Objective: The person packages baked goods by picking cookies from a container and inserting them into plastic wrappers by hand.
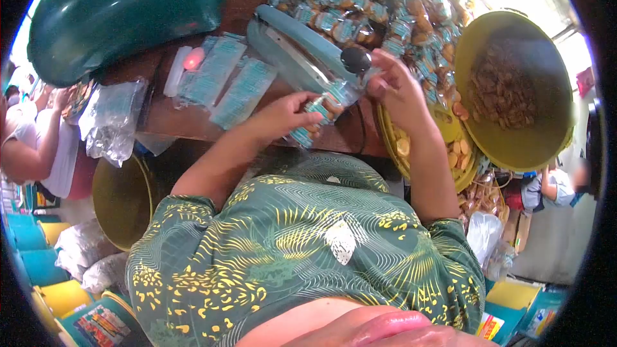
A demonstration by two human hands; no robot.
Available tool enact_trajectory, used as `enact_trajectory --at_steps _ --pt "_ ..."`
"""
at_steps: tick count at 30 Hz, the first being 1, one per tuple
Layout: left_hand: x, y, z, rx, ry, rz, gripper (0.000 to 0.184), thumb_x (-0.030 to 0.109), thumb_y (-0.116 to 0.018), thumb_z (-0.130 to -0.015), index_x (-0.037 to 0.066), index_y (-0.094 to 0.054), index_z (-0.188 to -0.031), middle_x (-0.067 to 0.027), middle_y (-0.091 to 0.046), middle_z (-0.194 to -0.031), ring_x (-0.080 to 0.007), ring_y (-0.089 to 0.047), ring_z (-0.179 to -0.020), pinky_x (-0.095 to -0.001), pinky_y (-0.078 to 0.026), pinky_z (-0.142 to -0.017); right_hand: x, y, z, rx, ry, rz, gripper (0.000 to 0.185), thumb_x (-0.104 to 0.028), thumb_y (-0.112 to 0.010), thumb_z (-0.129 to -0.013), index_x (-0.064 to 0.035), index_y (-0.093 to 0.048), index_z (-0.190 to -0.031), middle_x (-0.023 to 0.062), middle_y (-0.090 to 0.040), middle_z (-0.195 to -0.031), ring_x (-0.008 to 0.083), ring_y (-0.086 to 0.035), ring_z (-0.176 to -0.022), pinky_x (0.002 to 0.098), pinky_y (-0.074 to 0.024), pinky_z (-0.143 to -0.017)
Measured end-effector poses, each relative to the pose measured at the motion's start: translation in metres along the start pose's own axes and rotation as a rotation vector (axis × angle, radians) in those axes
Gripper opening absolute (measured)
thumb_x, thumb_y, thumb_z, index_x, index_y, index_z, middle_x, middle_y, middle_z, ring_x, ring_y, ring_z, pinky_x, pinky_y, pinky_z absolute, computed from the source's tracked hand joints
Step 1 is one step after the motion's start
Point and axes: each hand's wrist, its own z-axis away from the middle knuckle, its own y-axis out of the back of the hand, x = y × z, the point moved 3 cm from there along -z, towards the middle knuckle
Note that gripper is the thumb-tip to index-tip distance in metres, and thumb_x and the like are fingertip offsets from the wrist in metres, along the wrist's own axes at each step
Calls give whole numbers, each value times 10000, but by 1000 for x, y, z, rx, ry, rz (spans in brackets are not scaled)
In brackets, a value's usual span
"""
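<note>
A small clear packet (332,104) with teal print and round brown biscuits in it is pinched in my left hand (286,117). Its clear end reaches toward the near end of a light blue heat sealer (299,51). Beside the sealer's black knob (356,60) is my right hand (400,87), its thumb and fingers curled at the packet's clear end. Whether those fingers grip the plastic or touch the knob is unclear. Flat printed bags (244,93) lie left of the sealer, with a pink object (193,59) on them.
Many filled packets (350,9) are heaped behind the sealer. Under my right forearm is a yellow container (472,177) with biscuits; a larger yellow bucket (558,112) with brown pieces stands right. A green tub (128,19) is at back left. Other people (45,132) are at the sides.
</note>
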Motion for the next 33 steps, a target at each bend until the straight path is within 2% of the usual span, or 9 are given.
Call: enact_trajectory --at_steps 3,5,6,7,9,16,24,27,33 --pt "7 37 9 109 21 -51 551 267 -685 -909 -10 -471 -1335 -76 -653 -1029 -152 -667 -787 -312 -543 -727 -41 -7 -29 90 245 27 447 -16 -563 -933 -71 -475 -1367 125 -637 -1226 192 -614 -1089 330 -484 -936" --pt "4 62 5 104 19 -20 558 294 -684 -908 -6 -477 -1330 -78 -653 -1022 -152 -666 -790 -303 -542 -724 -71 -25 -37 5 263 187 421 -40 -524 -948 -75 -475 -1365 164 -636 -1220 271 -614 -1123 366 -483 -950" --pt "12 66 9 43 62 -4 477 268 -656 -921 27 -517 -1308 -64 -659 -1120 -173 -653 -918 -328 -529 -811 -84 -34 -39 -33 272 270 410 -51 -505 -956 -77 -476 -1364 184 -636 -1217 310 -614 -1140 384 -483 -958" --pt "14 71 9 50 74 5 488 266 -657 -920 26 -510 -1318 -66 -657 -1127 -174 -654 -918 -330 -533 -803 -91 -43 -42 -128 203 355 431 -50 -467 -944 -85 -469 -1374 233 -615 -1224 402 -577 -1161 427 -475 -978" --pt "14 80 2 54 96 23 511 263 -659 -916 25 -498 -1339 -69 -652 -1140 -176 -657 -916 -333 -540 -786 -78 -55 -52 -116 137 595 468 -77 -458 -924 -100 -456 -1392 252 -606 -1217 419 -570 -1148 459 -479 -963" --pt "12 83 -3 11 58 -17 605 304 -655 -914 20 -441 -1404 -73 -634 -1170 -158 -641 -933 -325 -535 -793 -52 -72 -43 -157 -20 572 451 -76 -459 -929 -102 -451 -1380 225 -627 -1194 409 -581 -1131 460 -472 -937" --pt "10 87 -4 17 22 -91 593 316 -637 -924 2 -456 -1393 -82 -619 -1227 -185 -608 -1052 -343 -494 -903 -44 -71 -42 -130 83 586 381 -100 -471 -916 -116 -541 -1290 225 -656 -1083 407 -620 -1023 472 -497 -870" --pt "8 88 -5 81 21 -132 579 290 -653 -935 -3 -447 -1390 -58 -640 -1085 -128 -642 -871 -295 -537 -732 -45 -71 -42 -132 77 565 344 -94 -465 -922 -97 -573 -1248 228 -651 -1087 408 -615 -1028 466 -494 -872" --pt "31 63 3 230 -47 -544 551 279 -649 -932 -9 -474 -1368 -93 -650 -1124 -199 -640 -979 -343 -507 -849 -42 -68 -39 -66 157 529 333 -70 -464 -901 -65 -592 -1208 217 -651 -1099 397 -604 -1061 453 -486 -898"
